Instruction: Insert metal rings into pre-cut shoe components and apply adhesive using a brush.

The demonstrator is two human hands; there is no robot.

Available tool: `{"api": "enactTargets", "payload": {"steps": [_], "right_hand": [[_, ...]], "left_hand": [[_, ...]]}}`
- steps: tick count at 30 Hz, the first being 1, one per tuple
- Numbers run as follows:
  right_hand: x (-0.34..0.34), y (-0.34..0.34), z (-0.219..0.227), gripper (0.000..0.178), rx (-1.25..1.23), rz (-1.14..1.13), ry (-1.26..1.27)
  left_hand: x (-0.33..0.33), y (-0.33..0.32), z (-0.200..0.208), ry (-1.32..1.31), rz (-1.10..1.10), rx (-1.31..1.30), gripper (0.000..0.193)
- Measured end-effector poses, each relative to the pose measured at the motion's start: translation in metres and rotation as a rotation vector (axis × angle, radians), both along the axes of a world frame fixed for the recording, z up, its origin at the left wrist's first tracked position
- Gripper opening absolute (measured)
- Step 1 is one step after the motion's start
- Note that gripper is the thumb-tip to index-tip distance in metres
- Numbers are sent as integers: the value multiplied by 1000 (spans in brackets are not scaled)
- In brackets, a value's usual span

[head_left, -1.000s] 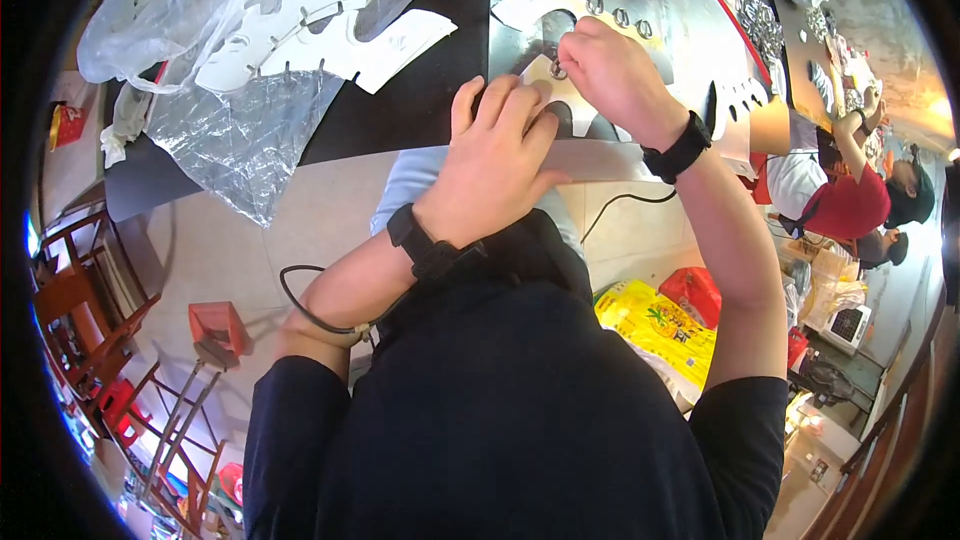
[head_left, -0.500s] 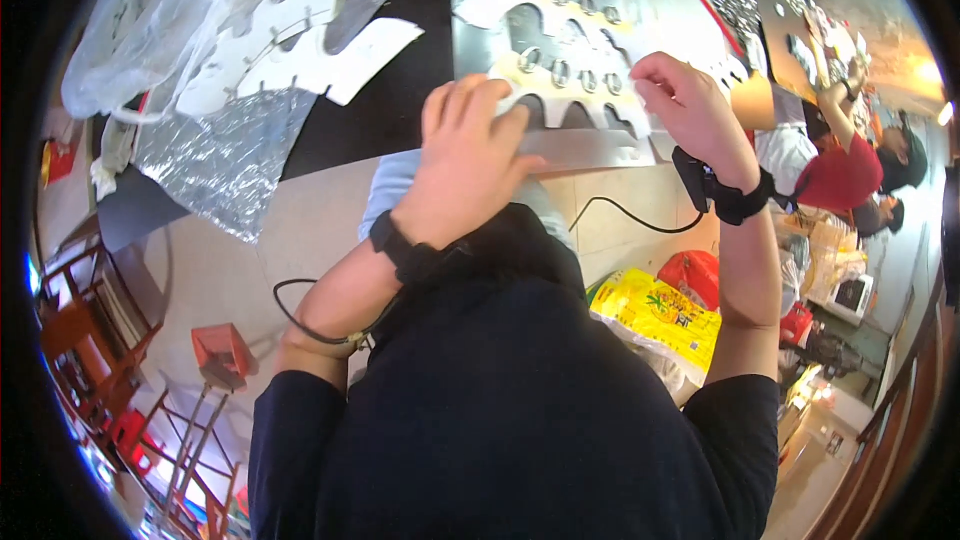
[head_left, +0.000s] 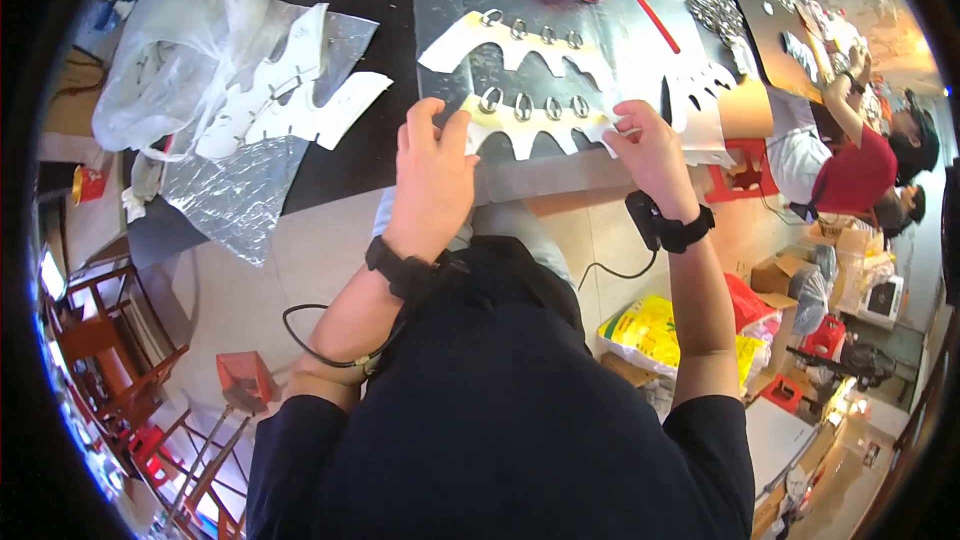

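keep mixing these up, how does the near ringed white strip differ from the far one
The near strip lies between the left hand and right hand; the far strip beyond both. The near strip's metal rings run almost level across the picture; the far strip's slope down rightward. Both are white, scalloped-edged, with four rings.

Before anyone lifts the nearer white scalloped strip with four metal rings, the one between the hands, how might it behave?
The nearer white scalloped strip will probably feel light and flexible, since it looks thin and sheet-like. Its narrow prongs may bend first. The four silvery metal rings could weigh down its far edge, so it might tip that way.
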State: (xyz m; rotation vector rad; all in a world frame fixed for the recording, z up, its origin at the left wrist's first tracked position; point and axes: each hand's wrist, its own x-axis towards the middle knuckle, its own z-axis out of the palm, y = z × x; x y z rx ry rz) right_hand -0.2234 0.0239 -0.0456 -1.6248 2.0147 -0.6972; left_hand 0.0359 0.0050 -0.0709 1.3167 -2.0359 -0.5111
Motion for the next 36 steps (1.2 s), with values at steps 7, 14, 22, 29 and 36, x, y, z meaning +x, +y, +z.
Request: {"api": "enactTargets", "payload": {"steps": [7, 14, 22, 29, 36], "right_hand": [[-11, -5, -3, 26, 133, -39, -348], [-14, -6, -6, 23, 59, 83, -317], [7, 4, 9, 10, -53, 80, -314], [12, -20, 31, 10, -97, 82, -263], [-3, -96, 38, 20, -82, 156, -367]], "left_hand": [[-2, -7, 7, 148, 31, 202, 42], [-5, -21, 11, 153, 53, 243, 35], [4, -36, 21, 173, -9, 279, 25], [5, -72, 41, 239, -71, 178, 17], [-8, -155, 50, 105, -124, -160, 10]]}}
